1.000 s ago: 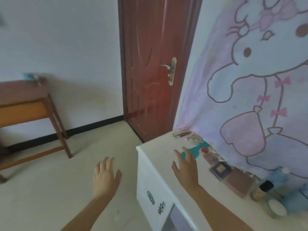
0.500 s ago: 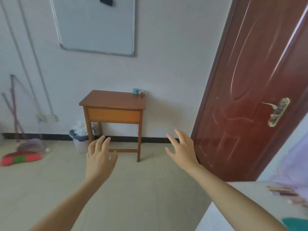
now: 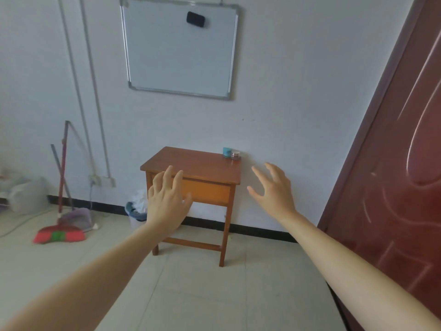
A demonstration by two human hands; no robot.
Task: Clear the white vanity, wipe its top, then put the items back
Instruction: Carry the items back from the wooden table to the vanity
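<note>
Both our hands are out front, empty, fingers spread and loose: left hand [image 3: 167, 204], right hand [image 3: 274, 192]. Past the left hand stands a wooden table [image 3: 191, 161]. Up-left of the right hand, on the table's far corner, a teal jar [image 3: 226, 152] sits just beside a small clear jar [image 3: 235, 154]. A red door [image 3: 393, 187] is right of the right hand. We cannot tell where the white vanity is.

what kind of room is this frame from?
Probably a plain domestic or dorm room, not a workshop: a whiteboard on the white wall, a small wooden table below it, a broom leaning at left, and a red-brown door at right.
</note>
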